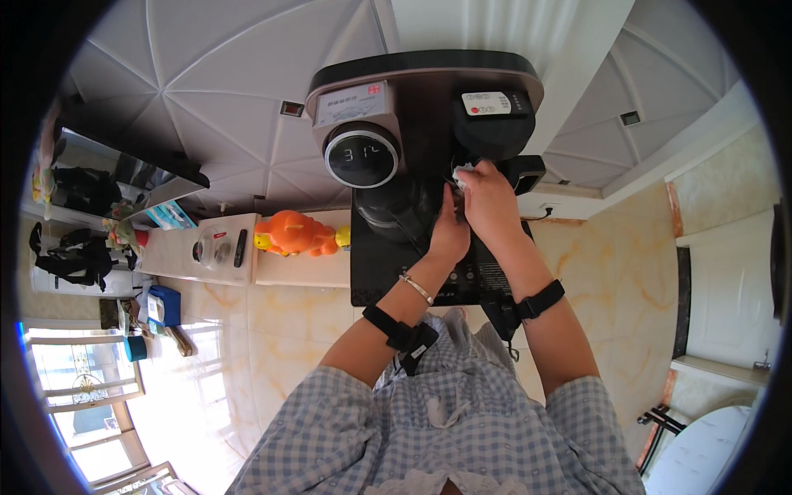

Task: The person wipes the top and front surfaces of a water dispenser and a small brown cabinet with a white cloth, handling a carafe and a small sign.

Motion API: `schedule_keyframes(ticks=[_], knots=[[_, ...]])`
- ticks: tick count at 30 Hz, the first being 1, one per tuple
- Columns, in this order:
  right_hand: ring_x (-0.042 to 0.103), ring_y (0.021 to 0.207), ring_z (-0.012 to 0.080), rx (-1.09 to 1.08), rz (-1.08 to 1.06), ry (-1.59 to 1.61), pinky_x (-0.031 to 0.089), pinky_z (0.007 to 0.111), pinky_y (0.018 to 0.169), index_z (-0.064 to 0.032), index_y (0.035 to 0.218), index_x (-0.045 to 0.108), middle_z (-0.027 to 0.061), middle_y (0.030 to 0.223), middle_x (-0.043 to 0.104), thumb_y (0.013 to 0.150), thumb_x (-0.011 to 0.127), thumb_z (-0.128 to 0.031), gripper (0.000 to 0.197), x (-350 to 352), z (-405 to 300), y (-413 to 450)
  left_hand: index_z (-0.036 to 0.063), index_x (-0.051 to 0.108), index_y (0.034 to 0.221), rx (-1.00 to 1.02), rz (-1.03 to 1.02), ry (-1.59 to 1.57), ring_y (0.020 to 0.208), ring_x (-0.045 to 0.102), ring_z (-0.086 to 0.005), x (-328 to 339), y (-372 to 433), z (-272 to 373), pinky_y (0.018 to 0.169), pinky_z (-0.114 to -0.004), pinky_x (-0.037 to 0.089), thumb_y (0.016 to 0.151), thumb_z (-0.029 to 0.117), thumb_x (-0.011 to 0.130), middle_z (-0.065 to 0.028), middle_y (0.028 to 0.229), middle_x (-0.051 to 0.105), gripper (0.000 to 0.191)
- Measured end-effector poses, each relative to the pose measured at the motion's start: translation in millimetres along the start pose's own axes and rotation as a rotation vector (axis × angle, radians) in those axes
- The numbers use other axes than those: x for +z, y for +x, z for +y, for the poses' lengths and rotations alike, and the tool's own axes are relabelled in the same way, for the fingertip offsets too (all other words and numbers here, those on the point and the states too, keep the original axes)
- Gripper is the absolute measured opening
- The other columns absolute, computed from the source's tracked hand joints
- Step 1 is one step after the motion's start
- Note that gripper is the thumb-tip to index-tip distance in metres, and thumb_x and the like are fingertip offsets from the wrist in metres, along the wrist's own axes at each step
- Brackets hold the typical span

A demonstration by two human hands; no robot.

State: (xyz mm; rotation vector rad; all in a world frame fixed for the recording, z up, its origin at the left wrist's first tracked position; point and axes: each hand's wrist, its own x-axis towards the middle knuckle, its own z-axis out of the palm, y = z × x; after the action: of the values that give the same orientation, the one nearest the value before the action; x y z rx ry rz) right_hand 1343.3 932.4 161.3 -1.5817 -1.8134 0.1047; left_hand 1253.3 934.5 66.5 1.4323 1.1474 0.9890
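A black countertop tea bar machine (427, 117) stands before me, with a round lit display (361, 158) on its left side. My right hand (492, 201) pinches a crumpled white tissue or cloth (463, 176) beneath the right-hand dispensing head (495, 127). A dark kettle with a black handle (531, 173) sits under that head, just beyond my right hand. Close beside it, my left hand (450, 232) points upward at the kettle's near side; its fingers are partly hidden, so its grip is unclear. To the left, a dark kettle (387, 213) stands beneath the display.
A low cabinet (303, 272) on the left carries an orange figurine (296, 232), a remote control (240, 247) and a clear bowl (215, 247). Above it hangs a television (117, 179). At the right are a white door (727, 291) and a round white board (699, 455).
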Motion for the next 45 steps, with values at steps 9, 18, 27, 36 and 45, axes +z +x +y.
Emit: schedule_keyframes(ticks=[9,18,27,36,45], knots=[[0.055,0.075,0.0334,0.289,0.250,0.006,0.045,0.040,0.066,-0.0054,0.089,0.064,0.0135,0.083,0.054,0.072,0.054,-0.001,0.020,-39,63,-8,0.0102,0.003,0.140,-0.210,-0.087,0.065,0.120,0.039,-0.0221,-13,-7,19,0.097,-0.026,0.028,0.080,-0.003,0.042,-0.0134,0.134,0.035,0.073],[0.054,0.081,0.0334,0.315,0.174,-0.196,0.045,0.039,0.069,-0.0047,0.094,0.063,0.0148,0.089,0.054,0.074,0.052,0.001,0.024,-39,110,8,0.0125,0.000,0.141,-0.196,-0.104,0.032,0.122,0.038,-0.0226,-10,-5,10,0.096,-0.025,0.029,0.081,-0.002,0.042,-0.0134,0.135,0.035,0.074],[0.052,0.083,0.0327,0.208,0.452,0.071,0.043,0.037,0.072,-0.0057,0.099,0.059,0.0141,0.089,0.052,0.077,0.053,-0.001,0.024,-23,79,-14,0.0131,0.000,0.141,-0.212,-0.104,0.017,0.123,0.035,-0.0236,-11,-8,11,0.095,-0.025,0.029,0.080,-0.003,0.043,-0.0126,0.137,0.031,0.076],[0.055,0.078,0.0294,0.262,0.451,0.057,0.046,0.035,0.067,-0.0042,0.100,0.059,0.0119,0.088,0.053,0.074,0.053,0.002,0.027,3,101,-57,0.0102,0.002,0.140,-0.170,-0.077,0.108,0.111,0.048,-0.0318,-14,-6,10,0.090,-0.032,0.038,0.080,0.004,0.046,-0.0216,0.121,0.046,0.075],[0.053,0.085,0.0362,0.301,0.198,0.008,0.045,0.040,0.073,-0.0008,0.108,0.055,0.0167,0.092,0.053,0.070,0.050,0.004,0.038,41,117,-46,0.0105,-0.002,0.140,-0.266,-0.152,0.013,0.120,0.037,-0.0195,-13,-10,27,0.097,-0.024,0.029,0.081,-0.005,0.043,-0.0120,0.139,0.026,0.076]])
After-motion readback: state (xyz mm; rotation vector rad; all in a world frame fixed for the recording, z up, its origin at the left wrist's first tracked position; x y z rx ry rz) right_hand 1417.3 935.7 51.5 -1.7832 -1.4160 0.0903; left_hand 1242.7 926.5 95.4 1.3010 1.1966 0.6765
